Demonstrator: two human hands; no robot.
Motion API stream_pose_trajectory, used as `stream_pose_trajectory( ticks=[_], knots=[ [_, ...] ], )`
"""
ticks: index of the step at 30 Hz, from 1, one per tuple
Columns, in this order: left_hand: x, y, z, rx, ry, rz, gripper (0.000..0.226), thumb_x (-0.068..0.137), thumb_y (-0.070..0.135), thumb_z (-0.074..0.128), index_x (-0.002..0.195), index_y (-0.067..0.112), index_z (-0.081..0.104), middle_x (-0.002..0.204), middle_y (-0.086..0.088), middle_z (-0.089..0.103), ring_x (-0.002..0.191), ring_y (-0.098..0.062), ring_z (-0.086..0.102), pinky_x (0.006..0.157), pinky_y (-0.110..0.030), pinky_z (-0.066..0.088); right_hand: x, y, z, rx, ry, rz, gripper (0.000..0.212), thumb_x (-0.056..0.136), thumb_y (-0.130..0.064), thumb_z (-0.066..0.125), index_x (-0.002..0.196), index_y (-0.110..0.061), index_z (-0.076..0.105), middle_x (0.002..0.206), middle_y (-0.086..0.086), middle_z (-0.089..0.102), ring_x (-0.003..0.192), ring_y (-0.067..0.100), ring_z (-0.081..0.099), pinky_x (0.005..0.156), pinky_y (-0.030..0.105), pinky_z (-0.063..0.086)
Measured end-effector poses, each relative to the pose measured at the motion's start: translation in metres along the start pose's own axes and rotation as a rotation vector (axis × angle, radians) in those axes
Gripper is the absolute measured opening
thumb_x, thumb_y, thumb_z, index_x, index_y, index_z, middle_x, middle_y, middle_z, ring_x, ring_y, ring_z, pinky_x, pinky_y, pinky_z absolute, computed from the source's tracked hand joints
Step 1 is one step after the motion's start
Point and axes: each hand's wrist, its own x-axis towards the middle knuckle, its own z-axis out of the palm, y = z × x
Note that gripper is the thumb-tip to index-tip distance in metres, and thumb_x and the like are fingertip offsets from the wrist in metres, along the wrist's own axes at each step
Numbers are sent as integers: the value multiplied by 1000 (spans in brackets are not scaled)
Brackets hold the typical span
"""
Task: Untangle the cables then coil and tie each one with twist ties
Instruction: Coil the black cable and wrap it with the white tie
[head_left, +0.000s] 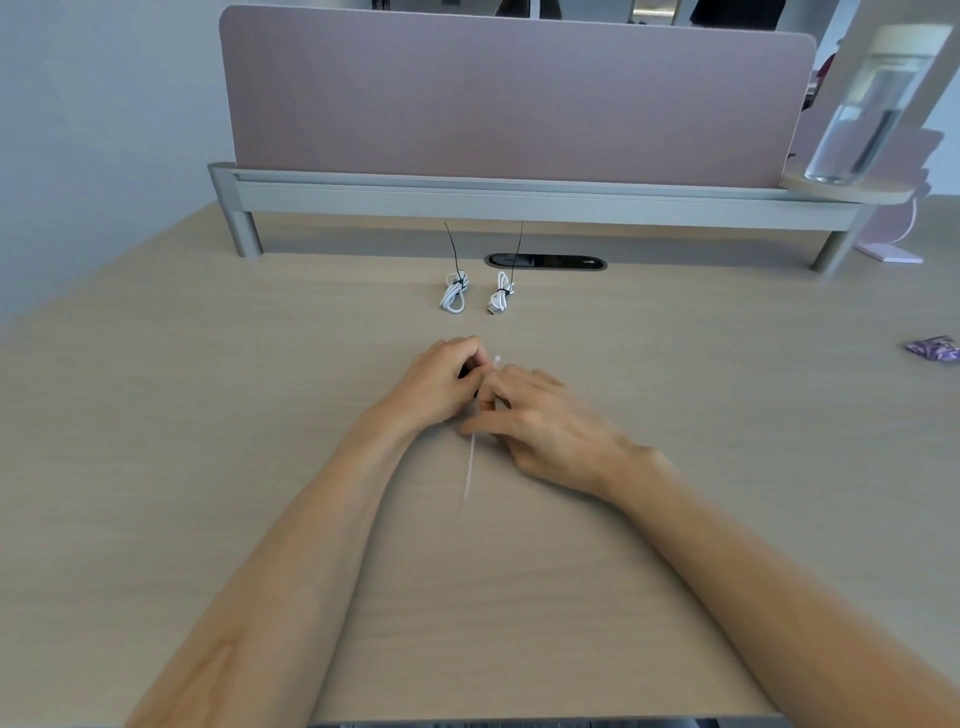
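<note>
Two coiled white cables lie at the back of the desk, the left one (454, 296) and the right one (500, 298), each bound with a black tie whose long tail sticks up. At the desk's middle my left hand (439, 387) and my right hand (540, 423) meet, fingers closed around a small bundle that is mostly hidden. A white cable tip (497, 359) pokes out above the fingers, and a white strand (470, 470) trails toward me from under them. Something dark shows between the fingers; I cannot tell what it is.
A pink divider panel (514, 98) on a grey rail closes off the back of the wooden desk (208, 415). A black cable grommet (545, 261) sits behind the coils. A clear water bottle (862, 109) stands on a small shelf at the right. A purple wrapper (932, 348) lies at the right edge.
</note>
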Motion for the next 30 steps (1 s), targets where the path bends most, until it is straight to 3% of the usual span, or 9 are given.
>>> stream_pose_trajectory(
  ticks=[4, 6, 9, 13, 16, 19, 21, 26, 30],
  knots=[
    [-2, -2, 0, 0, 10, 2, 12, 81, 35, 54, 69, 32, 52, 73, 10, 61, 73, -22, 58, 70, -44, 48, -4, -2, -1, 81, 129, -22, 19, 88, -5, 58, 96, -14, 74, 94, 5, 59, 84, 20, 53, 71, 30, 45],
    [-3, -1, 1, -14, 15, 13, 14, 79, 39, 52, 67, 34, 50, 70, 11, 57, 69, -20, 54, 69, -44, 47, -4, -5, -4, 358, 189, 192, 16, 93, -11, 59, 96, -11, 74, 98, 4, 64, 89, 16, 59, 78, 21, 45],
    [-3, 0, 2, -45, 17, 14, 17, 77, 50, 50, 69, 35, 52, 67, 12, 56, 64, -15, 50, 64, -38, 44, 2, -10, -11, 713, 227, 569, 21, 97, -19, 56, 89, -9, 72, 86, 6, 69, 68, 17, 56, 66, 20, 40],
    [-2, -3, 4, -48, 49, -21, 12, 87, 38, 58, 82, 27, 59, 64, 14, 56, 60, -9, 50, 62, -31, 42, 7, -13, -18, 998, 366, 774, 25, 98, -14, 53, 98, 7, 67, 71, 18, 66, 48, -1, 52, 56, 7, 39],
    [-2, -4, 5, -52, 73, -32, 8, 90, 30, 61, 84, 25, 60, 64, 14, 56, 61, -8, 50, 64, -32, 43, 7, -10, -14, 998, 309, 889, 25, 99, -19, 52, 90, -5, 71, 62, 14, 66, 57, -3, 57, 62, 7, 40],
    [-4, -2, 4, -41, 80, -35, 6, 90, 27, 61, 85, 25, 60, 68, 12, 58, 67, -13, 54, 69, -37, 47, 10, -8, -13, 927, 218, 976, 23, 94, -21, 57, 80, -13, 73, 61, 9, 69, 70, 4, 58, 70, 14, 43],
    [-5, 0, 4, -26, 86, -39, 8, 90, 28, 61, 83, 25, 58, 69, 12, 59, 71, -17, 56, 70, -38, 48, 13, -9, -13, 898, 197, 1026, 22, 91, -24, 60, 80, -11, 75, 59, 6, 69, 64, 7, 51, 64, 20, 40],
    [-7, 5, 4, -13, 101, -37, 14, 90, 28, 61, 77, 28, 57, 67, 11, 58, 66, -11, 53, 66, -32, 44, 18, -10, -18, 911, 196, 1081, 14, 88, -20, 64, 84, -16, 77, 60, 9, 68, 40, 8, 30, 39, 17, 27],
    [-8, 7, 4, 20, 115, 0, 13, 90, 27, 62, 79, 22, 59, 81, 8, 64, 77, -14, 59, 73, -37, 50, 19, -8, -19, 950, 198, 1124, 14, 87, -18, 64, 82, -12, 75, 58, 9, 67, 38, 12, 25, 37, 18, 23]
  ],
)
